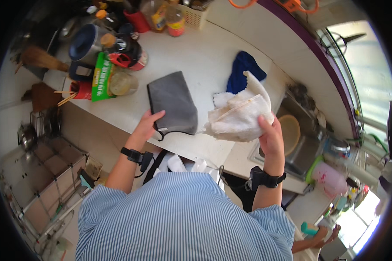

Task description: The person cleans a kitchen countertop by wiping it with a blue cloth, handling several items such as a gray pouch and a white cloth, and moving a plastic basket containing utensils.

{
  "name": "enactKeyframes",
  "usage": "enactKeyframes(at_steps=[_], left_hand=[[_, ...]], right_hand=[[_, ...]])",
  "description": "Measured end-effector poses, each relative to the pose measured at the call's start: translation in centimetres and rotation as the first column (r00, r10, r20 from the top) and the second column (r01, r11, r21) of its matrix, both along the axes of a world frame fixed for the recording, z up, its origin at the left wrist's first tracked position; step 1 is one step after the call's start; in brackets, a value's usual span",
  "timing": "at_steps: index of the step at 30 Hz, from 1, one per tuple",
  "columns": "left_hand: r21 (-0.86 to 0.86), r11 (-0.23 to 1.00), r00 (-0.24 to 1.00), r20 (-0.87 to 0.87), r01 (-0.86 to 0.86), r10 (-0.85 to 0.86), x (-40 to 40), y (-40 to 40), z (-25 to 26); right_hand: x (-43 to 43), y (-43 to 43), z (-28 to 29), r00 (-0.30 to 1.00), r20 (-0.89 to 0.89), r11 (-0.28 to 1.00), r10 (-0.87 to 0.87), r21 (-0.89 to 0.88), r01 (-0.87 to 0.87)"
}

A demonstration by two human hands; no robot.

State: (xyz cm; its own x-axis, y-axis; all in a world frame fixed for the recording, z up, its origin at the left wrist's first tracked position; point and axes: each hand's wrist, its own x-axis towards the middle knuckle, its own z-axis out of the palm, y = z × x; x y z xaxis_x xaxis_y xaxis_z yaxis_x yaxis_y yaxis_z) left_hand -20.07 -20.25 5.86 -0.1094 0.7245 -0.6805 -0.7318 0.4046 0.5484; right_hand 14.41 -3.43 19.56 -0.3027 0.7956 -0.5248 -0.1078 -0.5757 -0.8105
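Observation:
My left hand [147, 123] grips the near left edge of a folded grey cloth [174, 99] with dark trim and a hanging loop, thumb on top. In my right hand [270, 133] is a stained white cloth [236, 119] with frayed edges, folded over and pinched at its right side. Both cloths are at the white countertop [196, 58]; whether the white one still rests on it I cannot tell. Behind the white cloth lies a crumpled dark blue cloth [245, 70], partly covered by it.
Bottles, a glass jar [123, 84], a green packet [103, 78] and a blue-lidded pot [84, 42] crowd the left side. To the right is a steel sink [302, 146] holding a yellowish basin [288, 132]. A pink jug [328, 174] stands beyond. Another person's hands [325, 235] are at lower right.

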Motion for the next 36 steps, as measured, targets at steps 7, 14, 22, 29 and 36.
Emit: enactKeyframes(at_steps=[7, 14, 22, 29, 36], left_hand=[[-0.038, 0.999, 0.994, -0.108, 0.031, -0.034, -0.4, -0.2, 0.1], [-0.063, 0.991, 0.977, -0.171, 0.118, -0.127, -0.1, 1.5, 0.7], [-0.092, 0.982, 0.956, -0.229, 0.168, -0.185, 0.1, 2.2, 0.9], [-0.106, 0.982, 0.946, -0.269, 0.156, -0.179, 0.8, 2.3, 0.9], [-0.128, 0.983, 0.942, -0.293, 0.133, -0.165, 0.7, 1.7, 1.1]], right_hand=[[15.3, -1.3, -0.2, 0.923, -0.019, 0.922, -0.383, -0.075, 0.381], [24.3, -8.2, -3.8, 0.793, 0.176, 0.813, -0.583, 0.132, 0.568], [24.5, -20.5, -17.1, 0.244, 0.97, 0.982, 0.022, 0.024, -0.185], [21.9, -18.8, -17.2, 0.574, 0.807, 0.99, -0.14, 0.13, 0.06], [34.2, -19.6, -14.9, 0.458, 0.454, 0.607, -0.764, 0.267, 0.748]])
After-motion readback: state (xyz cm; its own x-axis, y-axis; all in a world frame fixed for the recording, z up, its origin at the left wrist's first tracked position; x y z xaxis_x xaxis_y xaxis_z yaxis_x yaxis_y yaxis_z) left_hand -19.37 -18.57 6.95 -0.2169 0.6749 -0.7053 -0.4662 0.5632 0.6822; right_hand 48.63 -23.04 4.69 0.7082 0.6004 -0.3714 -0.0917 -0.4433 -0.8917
